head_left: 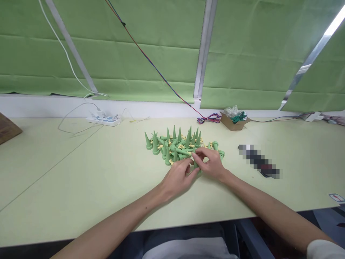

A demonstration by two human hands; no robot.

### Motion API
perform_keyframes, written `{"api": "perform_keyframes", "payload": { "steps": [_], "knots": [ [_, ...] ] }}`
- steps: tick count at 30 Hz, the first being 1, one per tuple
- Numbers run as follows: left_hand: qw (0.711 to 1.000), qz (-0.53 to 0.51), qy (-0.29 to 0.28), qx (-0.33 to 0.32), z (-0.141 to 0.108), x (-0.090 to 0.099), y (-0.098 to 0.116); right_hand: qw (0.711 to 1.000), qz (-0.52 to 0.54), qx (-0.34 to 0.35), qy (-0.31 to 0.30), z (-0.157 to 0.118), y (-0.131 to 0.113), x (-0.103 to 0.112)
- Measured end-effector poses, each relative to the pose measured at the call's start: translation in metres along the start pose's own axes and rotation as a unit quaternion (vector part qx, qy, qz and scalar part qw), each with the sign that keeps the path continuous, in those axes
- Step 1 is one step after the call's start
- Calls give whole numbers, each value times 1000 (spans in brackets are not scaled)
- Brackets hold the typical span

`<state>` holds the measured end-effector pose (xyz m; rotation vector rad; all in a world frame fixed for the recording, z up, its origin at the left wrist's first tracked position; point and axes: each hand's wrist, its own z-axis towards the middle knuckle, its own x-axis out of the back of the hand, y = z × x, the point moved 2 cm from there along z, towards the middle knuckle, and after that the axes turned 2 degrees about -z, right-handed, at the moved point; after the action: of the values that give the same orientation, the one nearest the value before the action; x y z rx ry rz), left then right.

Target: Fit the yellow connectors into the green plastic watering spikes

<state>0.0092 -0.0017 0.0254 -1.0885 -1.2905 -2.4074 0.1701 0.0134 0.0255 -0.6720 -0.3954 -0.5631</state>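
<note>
My left hand [178,178] and my right hand [211,164] meet at the near side of a pile of green plastic watering spikes [155,147]. Between them stands one green spike [195,164], partly hidden by my fingers. The left fingers curl around its lower part, while the right thumb and fingertips pinch near its top. Whether a small yellow valve sits in the right fingertips is too small to tell. Several cone-shaped spikes stand point up; others lie on their sides, with small yellow valves [181,146] among them.
A small cardboard box [234,124] with clear plastic and green material stands at the back right, beside coiled red-blue wire [208,118]. A pixelated dark object [258,162] lies to the right. A white power strip [104,119] is at the back left, and brown cardboard [8,129] at far left.
</note>
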Motion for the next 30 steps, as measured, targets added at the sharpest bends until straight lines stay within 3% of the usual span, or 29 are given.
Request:
{"api": "perform_keyframes", "payload": {
  "steps": [3,8,13,17,20,25,30],
  "knots": [
    [1000,-6,5,7,0,-1,-1,999,-28,44,11,-4,-5,-4],
    [1000,1,4,0,-2,-1,-2,983,-43,174,45,-10,-14,-7],
    [1000,10,11,-9,-5,-1,0,966,-48,254,16,-6,-12,-4],
    [1000,25,-1,-3,-6,-1,1,957,-80,280,4,8,2,7],
    [999,37,3,8,-6,0,1,952,-142,270,0,21,19,16],
    [999,34,26,30,-3,5,-1,957,-265,112,-27,34,50,26],
    [998,3,50,35,1,9,-3,948,-269,56,-161,33,60,27]
  ]
}}
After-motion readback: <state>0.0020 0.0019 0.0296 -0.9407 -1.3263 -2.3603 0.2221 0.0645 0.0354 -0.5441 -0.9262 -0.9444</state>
